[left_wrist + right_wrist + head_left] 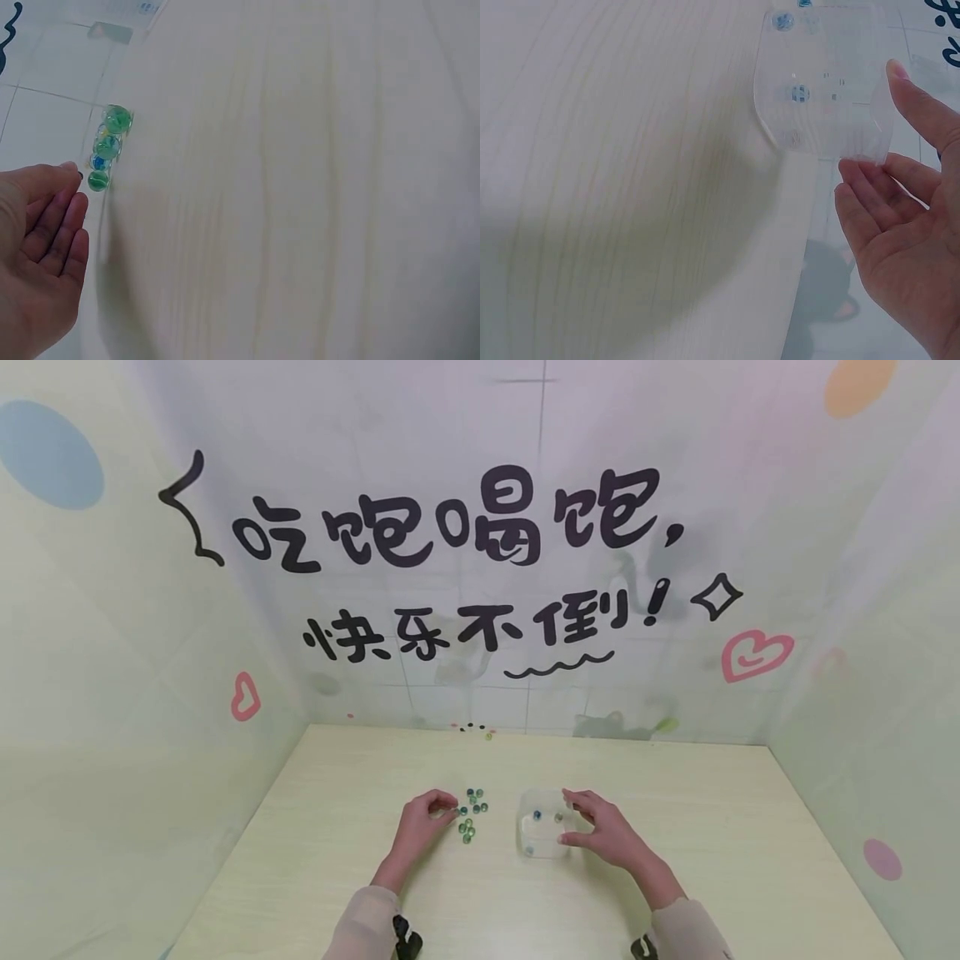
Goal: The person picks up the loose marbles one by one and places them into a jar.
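My left hand (pixel 426 825) is at the left edge of a loose group of glass marbles (pixel 468 831) on the table. Its thumb and forefinger pinch a dark marble (pixel 80 175), mostly hidden by the fingertips. Green and blue swirls show in the other marbles (pixel 107 146) just past them. To the right stands a clear plastic container (pixel 525 827) with a few marbles inside, among them a blue one (pixel 537 815). My right hand (pixel 611 837) grips the container's right side, thumb and fingers spread around its wall (pixel 769 112).
The pale wood-grain table (pixel 480 910) meets a printed cloth backdrop (pixel 465 443) at its back edge, and cloth walls (pixel 112 693) rise on both sides. A small yellowish ball (pixel 489 737) shows near the back edge.
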Action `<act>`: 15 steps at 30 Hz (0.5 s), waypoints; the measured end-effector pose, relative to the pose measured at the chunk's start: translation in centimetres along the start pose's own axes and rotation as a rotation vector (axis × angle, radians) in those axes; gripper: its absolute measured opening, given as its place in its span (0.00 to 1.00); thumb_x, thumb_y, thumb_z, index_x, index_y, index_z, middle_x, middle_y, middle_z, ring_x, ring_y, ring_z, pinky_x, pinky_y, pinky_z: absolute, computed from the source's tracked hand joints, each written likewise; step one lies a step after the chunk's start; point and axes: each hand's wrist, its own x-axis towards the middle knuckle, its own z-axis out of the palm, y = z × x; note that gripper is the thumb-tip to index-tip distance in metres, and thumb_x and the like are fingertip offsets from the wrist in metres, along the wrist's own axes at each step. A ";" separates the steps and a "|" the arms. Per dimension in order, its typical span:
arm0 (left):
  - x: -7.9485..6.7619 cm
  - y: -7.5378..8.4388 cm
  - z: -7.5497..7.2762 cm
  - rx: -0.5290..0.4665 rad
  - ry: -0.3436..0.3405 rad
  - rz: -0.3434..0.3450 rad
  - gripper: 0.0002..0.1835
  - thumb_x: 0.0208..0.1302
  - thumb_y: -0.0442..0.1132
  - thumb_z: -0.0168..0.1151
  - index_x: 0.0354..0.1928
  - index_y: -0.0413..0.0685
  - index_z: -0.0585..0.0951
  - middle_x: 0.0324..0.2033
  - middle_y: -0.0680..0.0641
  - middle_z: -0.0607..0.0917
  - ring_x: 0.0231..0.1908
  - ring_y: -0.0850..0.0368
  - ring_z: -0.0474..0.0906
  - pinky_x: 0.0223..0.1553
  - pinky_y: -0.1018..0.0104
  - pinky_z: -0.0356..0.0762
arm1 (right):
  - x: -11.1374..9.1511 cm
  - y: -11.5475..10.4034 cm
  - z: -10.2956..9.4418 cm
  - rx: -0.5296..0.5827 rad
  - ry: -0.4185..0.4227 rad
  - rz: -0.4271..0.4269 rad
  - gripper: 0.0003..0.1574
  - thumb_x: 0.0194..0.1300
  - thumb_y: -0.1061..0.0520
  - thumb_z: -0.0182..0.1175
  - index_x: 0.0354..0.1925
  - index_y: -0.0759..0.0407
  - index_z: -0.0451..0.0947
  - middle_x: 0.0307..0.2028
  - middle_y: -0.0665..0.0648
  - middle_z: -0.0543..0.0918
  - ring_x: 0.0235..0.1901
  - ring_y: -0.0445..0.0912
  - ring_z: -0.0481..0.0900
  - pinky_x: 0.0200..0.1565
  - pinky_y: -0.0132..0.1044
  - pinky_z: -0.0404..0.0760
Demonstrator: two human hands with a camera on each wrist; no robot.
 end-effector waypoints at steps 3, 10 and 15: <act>0.0 -0.2 0.1 0.011 0.005 0.003 0.07 0.58 0.32 0.70 0.40 0.46 0.85 0.38 0.48 0.89 0.41 0.55 0.83 0.50 0.58 0.83 | -0.1 0.1 0.0 -0.007 -0.006 0.001 0.48 0.61 0.53 0.70 0.71 0.71 0.61 0.61 0.70 0.74 0.64 0.69 0.70 0.66 0.59 0.69; 0.0 -0.7 0.5 -0.017 -0.004 -0.011 0.09 0.58 0.30 0.69 0.41 0.44 0.84 0.38 0.47 0.88 0.42 0.54 0.84 0.53 0.55 0.83 | 0.0 0.1 0.0 -0.007 -0.004 0.004 0.48 0.61 0.53 0.70 0.71 0.71 0.61 0.60 0.70 0.74 0.64 0.69 0.71 0.66 0.58 0.69; 0.2 -0.9 0.8 -0.008 0.007 -0.014 0.10 0.57 0.30 0.69 0.42 0.44 0.84 0.39 0.46 0.88 0.43 0.53 0.84 0.53 0.55 0.83 | 0.1 0.2 -0.1 -0.016 -0.001 0.001 0.48 0.61 0.54 0.71 0.70 0.72 0.61 0.60 0.71 0.74 0.63 0.69 0.71 0.66 0.58 0.70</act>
